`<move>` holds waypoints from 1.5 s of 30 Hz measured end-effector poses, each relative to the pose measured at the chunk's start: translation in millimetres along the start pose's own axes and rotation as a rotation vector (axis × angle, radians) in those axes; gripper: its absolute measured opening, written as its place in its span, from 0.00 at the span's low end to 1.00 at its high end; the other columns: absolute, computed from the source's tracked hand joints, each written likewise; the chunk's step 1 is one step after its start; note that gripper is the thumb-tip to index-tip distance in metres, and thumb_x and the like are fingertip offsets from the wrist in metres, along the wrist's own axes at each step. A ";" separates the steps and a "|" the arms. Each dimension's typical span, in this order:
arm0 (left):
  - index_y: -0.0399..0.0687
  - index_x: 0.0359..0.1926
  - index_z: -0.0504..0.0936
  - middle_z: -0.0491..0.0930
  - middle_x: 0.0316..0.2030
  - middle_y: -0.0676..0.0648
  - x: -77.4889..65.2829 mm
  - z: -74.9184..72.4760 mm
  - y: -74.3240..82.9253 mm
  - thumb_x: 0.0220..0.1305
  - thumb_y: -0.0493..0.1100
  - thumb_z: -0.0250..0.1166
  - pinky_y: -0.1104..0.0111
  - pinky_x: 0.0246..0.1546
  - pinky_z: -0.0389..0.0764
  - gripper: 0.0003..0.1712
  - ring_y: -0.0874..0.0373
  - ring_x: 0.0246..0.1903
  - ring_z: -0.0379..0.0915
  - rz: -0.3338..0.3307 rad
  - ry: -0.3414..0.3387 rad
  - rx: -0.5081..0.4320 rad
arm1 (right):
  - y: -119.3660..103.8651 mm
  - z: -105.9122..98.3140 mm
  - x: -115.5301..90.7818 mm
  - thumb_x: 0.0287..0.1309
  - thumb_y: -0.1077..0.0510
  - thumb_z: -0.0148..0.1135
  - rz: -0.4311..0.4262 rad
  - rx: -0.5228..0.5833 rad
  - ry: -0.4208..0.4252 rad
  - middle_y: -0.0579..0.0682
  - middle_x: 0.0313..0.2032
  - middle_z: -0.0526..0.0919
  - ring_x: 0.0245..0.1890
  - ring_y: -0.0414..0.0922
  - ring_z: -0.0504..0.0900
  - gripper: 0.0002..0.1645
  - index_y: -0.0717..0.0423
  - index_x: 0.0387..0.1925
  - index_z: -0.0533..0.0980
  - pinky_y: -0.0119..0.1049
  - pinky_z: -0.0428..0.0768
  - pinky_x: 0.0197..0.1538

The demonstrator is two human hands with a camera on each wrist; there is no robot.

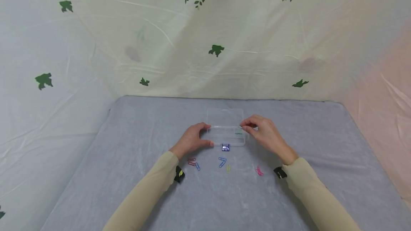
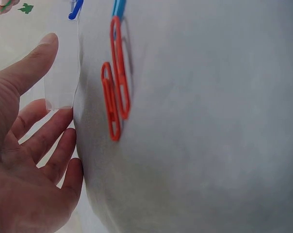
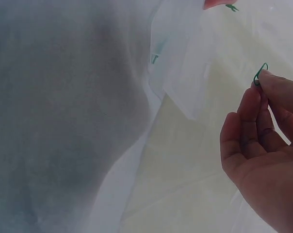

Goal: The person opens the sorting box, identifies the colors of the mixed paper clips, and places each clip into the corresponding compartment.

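Note:
A clear plastic box (image 1: 221,142) with its lid (image 1: 224,117) raised stands on the grey cloth. My left hand (image 1: 190,139) grips its left end, thumb at the front corner and fingers at the back. Above the right back corner, my right hand (image 1: 264,133) pinches a green paper clip (image 3: 259,75) between thumb and fingertips. Another green clip (image 1: 238,133) lies inside the box on the right side. A blue latch (image 1: 226,148) is on the box's front edge. In the left wrist view, two red paper clips (image 2: 120,73) lie close to the box.
In front of the box, blue paper clips (image 1: 222,162) lie near a yellow clip (image 1: 228,169). Pink clips (image 1: 259,171) are to the right, and one more blue clip (image 1: 197,167) is beside the red ones. A pale curtain with green leaf shapes (image 1: 216,50) hangs behind.

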State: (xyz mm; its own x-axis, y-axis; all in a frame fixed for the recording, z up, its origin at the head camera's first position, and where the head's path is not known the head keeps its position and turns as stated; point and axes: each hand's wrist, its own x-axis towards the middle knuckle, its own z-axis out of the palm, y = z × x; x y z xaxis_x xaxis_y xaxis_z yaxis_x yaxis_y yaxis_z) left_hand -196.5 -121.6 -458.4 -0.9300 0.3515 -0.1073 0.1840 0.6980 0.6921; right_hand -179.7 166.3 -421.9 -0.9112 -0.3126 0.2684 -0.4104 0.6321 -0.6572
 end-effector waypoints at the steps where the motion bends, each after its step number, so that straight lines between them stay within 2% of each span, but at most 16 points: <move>1: 0.42 0.66 0.77 0.78 0.64 0.42 -0.1 0.2 0.2 0.56 0.46 0.81 0.55 0.72 0.67 0.39 0.46 0.67 0.70 0.001 0.001 0.000 | 0.5 0.3 0.4 0.65 0.64 0.70 0.008 -0.003 -0.003 0.50 0.40 0.87 0.42 0.49 0.85 0.06 0.60 0.42 0.86 0.51 0.85 0.46; 7: 0.42 0.66 0.77 0.78 0.64 0.41 -0.4 1.2 0.5 0.56 0.46 0.81 0.55 0.71 0.67 0.39 0.46 0.67 0.70 0.004 0.005 -0.007 | 4.2 1.8 2.8 0.66 0.63 0.69 0.039 -0.008 -0.021 0.50 0.42 0.87 0.44 0.50 0.85 0.06 0.58 0.43 0.87 0.50 0.85 0.48; 21: 0.41 0.66 0.77 0.78 0.63 0.41 -1.4 2.6 -0.7 0.55 0.45 0.81 0.55 0.71 0.68 0.39 0.45 0.67 0.71 0.016 0.016 -0.007 | 13.4 9.8 8.9 0.67 0.64 0.68 0.050 -0.006 -0.063 0.52 0.41 0.87 0.44 0.50 0.85 0.05 0.59 0.42 0.87 0.49 0.84 0.49; 40: 0.42 0.66 0.77 0.78 0.64 0.41 0.2 3.5 -2.2 0.55 0.46 0.82 0.55 0.72 0.67 0.39 0.45 0.67 0.70 0.016 0.021 0.002 | 22.0 20.5 15.8 0.67 0.66 0.66 0.081 -0.093 -0.153 0.53 0.41 0.87 0.41 0.48 0.83 0.05 0.60 0.41 0.86 0.49 0.84 0.47; 45: 0.42 0.66 0.77 0.78 0.65 0.41 -0.1 3.6 -2.0 0.55 0.46 0.81 0.55 0.72 0.67 0.40 0.45 0.68 0.70 0.012 0.019 0.010 | 24.1 22.3 16.2 0.67 0.67 0.65 0.067 -0.107 -0.169 0.53 0.41 0.87 0.40 0.48 0.83 0.06 0.60 0.41 0.86 0.48 0.84 0.46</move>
State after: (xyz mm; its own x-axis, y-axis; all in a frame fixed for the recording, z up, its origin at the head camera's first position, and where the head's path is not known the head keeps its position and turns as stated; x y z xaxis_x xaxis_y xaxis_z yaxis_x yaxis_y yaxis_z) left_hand -195.6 -120.8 -462.3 -0.9337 0.3476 -0.0855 0.1978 0.7001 0.6861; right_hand -203.6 160.7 -449.1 -0.9214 -0.3759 0.0989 -0.3587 0.7243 -0.5889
